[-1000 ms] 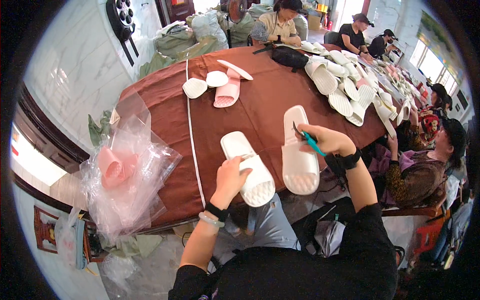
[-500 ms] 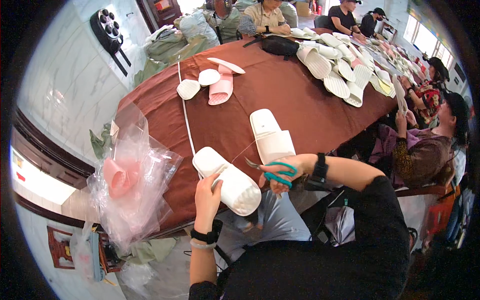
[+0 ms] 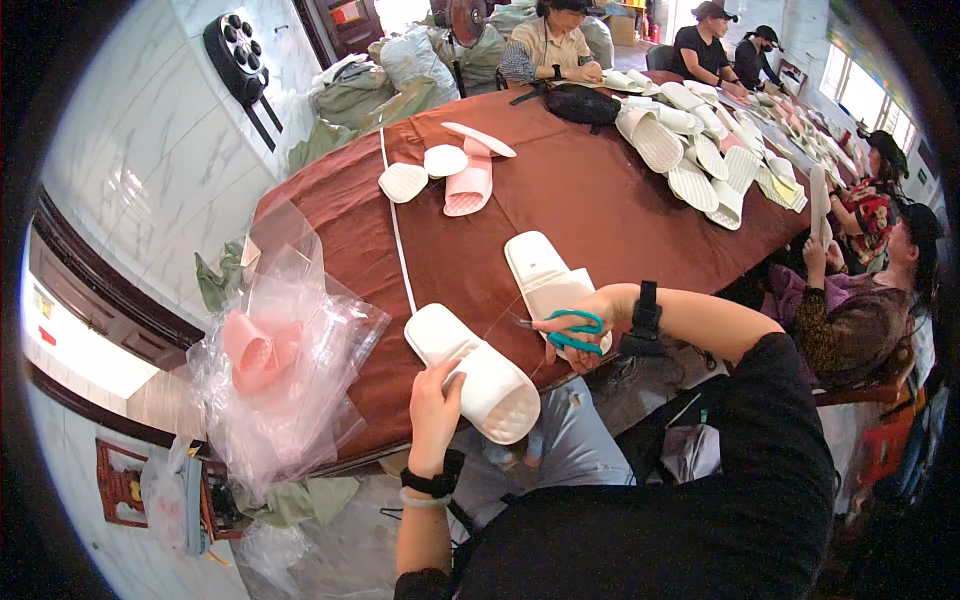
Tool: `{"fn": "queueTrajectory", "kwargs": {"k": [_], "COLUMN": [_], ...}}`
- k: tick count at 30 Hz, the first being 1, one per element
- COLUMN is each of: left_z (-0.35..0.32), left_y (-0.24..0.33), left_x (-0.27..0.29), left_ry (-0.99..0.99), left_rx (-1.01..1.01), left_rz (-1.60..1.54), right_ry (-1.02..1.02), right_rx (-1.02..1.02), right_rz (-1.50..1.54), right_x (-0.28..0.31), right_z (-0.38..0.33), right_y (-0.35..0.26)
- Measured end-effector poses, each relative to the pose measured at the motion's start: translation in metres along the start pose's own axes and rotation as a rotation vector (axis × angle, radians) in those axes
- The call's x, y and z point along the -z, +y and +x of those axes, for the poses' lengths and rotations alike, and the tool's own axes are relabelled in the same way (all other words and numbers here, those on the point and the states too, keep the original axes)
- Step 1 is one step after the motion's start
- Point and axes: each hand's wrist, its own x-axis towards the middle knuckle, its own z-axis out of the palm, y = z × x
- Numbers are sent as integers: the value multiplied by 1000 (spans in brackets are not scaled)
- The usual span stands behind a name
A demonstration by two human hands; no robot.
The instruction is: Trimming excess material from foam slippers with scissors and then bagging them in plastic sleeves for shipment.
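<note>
A white slide slipper is tilted over the near edge of the table, its strap end toward me. My left hand grips its left side, thumb on top of the strap. In my right hand are scissors with teal handles, their short dark blades pointing left. Beyond the right hand lies a second white slipper, its strap partly hidden by that hand. A thin thread runs in the gap between the two slippers, close to the blade tips; its ends are hard to make out.
Clear plastic bags with a pink piece lie at the table's left edge. A pink slipper and white pieces sit farther back. A pile of white slippers and a black pouch are at far right. Several people sit around the brown-covered table.
The view has shifted, so the scene sits lower and farther right. My right hand with the scissors now overlaps the second slipper's strap. The left hand keeps its hold on the near slipper.
</note>
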Motion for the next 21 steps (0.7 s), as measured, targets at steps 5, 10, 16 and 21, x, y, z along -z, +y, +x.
{"fn": "queueTrajectory", "kwargs": {"k": [5,10,16,21], "left_z": [1,-3,-11,-38], "left_y": [0,-1,-5,42], "left_x": [0,6,18,17], "left_ry": [-3,-5,19,54], "left_rx": [9,18,36,-66], "left_rz": [-21,-58,59,509], "right_ry": [55,317,955,813], "right_rx": [14,200,436,104], "right_rz": [-50,134,-1186,-1631], "right_x": [4,15,41,-3], "right_z": [40,60,0,-12], "right_y": [-13,-20,-46,-18]}}
